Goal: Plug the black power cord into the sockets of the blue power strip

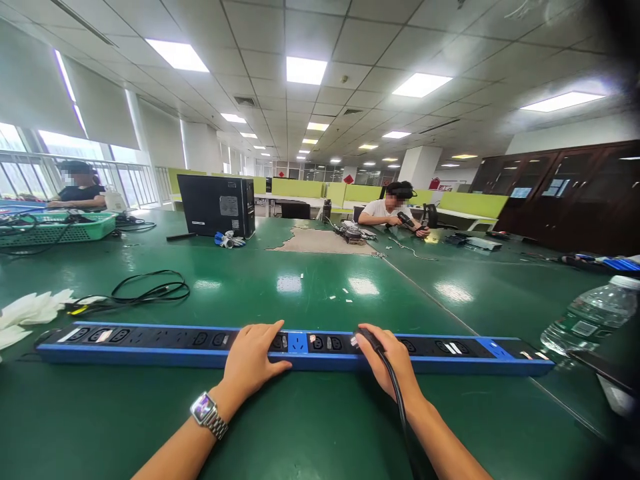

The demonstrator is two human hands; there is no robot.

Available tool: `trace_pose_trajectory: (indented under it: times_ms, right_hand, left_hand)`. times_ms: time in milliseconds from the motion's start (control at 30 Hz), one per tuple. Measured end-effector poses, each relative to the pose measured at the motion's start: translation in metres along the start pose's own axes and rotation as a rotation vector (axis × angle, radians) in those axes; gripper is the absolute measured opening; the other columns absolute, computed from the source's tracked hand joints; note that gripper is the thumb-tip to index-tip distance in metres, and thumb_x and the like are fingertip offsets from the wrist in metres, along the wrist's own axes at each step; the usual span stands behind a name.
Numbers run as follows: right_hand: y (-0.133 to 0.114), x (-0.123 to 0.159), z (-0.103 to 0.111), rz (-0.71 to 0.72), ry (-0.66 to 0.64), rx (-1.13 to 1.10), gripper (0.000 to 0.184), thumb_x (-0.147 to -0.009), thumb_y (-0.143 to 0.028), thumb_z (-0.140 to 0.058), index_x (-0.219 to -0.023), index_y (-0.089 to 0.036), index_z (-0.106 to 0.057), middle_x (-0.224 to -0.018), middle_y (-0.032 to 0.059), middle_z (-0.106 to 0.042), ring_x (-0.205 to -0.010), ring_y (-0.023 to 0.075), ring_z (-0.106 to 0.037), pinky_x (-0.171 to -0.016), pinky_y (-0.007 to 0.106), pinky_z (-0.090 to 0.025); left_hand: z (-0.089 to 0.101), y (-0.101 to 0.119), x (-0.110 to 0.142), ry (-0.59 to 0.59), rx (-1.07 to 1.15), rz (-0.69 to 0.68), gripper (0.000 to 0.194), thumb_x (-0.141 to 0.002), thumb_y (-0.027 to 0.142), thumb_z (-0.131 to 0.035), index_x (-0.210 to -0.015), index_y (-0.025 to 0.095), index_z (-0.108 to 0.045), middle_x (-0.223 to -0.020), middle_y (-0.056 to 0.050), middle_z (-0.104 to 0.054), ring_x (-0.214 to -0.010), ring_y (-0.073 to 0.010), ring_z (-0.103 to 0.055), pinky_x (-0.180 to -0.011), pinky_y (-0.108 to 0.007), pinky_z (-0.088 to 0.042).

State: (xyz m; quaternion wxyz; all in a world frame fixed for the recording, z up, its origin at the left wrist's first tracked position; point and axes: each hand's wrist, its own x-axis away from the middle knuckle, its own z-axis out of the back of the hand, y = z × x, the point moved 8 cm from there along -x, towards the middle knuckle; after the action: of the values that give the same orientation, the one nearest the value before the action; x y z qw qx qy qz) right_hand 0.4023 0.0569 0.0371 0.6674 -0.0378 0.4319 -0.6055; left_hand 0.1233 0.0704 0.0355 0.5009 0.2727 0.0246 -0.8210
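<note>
A basket (95,229) sits left of a computer (207,207).

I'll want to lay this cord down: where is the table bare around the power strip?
Bare table: nearer than the power strip, between watch and cord, or left of the watch. Crowded: the strip's left end, by black cable and white material; its right, by the bottle.

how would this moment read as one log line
left hand: on power strip; right hand: holding black cable at strip; strip: on green table
</note>
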Motion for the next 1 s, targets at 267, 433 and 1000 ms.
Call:
trace_pose_trajectory:
  times_ms: [267, 433, 1000]
  right_hand:
    - [0.007, -0.001, 0.003, -0.036, 0.040, 0.001, 0.039, -0.085, -0.053, -0.051, -0.103, -0.025, -0.070, -0.093, 0.0064, -0.072, -0.089, 0.0226, -0.066, -0.084, 0.039, -0.053]
    - [-0.014, -0.004, -0.002, 0.131, -0.042, 0.071, 0.032, -0.086, -0.046, -0.053, -0.103, -0.024, -0.070, -0.096, 0.0058, -0.073, -0.093, 0.0228, -0.064, -0.084, 0.039, -0.052]
    - [0.020, 0.022, -0.012, 0.104, 0.020, 0.394, 0.050, -0.078, -0.048, -0.060, -0.122, -0.025, -0.058, -0.128, 0.0084, -0.061, -0.118, 0.0303, -0.053, -0.100, 0.053, -0.038]
  left_hand:
    - [0.002, 0.001, 0.000, 0.002, 0.006, -0.007, 0.067, -0.072, 0.039, -0.077, -0.132, 0.024, -0.052, -0.122, -0.007, -0.067, -0.112, -0.0264, -0.060, -0.101, -0.045, -0.042]
    - [0.000, 0.002, 0.000, -0.011, 0.018, -0.004, 0.066, -0.071, 0.040, -0.078, -0.130, 0.024, -0.053, -0.122, -0.007, -0.067, -0.113, -0.0271, -0.060, -0.101, -0.046, -0.042]
    - [-0.023, 0.126, -0.029, -0.029, 0.271, -0.205, 0.049, -0.084, 0.025, -0.059, -0.132, 0.025, -0.050, -0.127, -0.007, -0.061, -0.115, -0.0250, -0.054, -0.102, -0.045, -0.042]
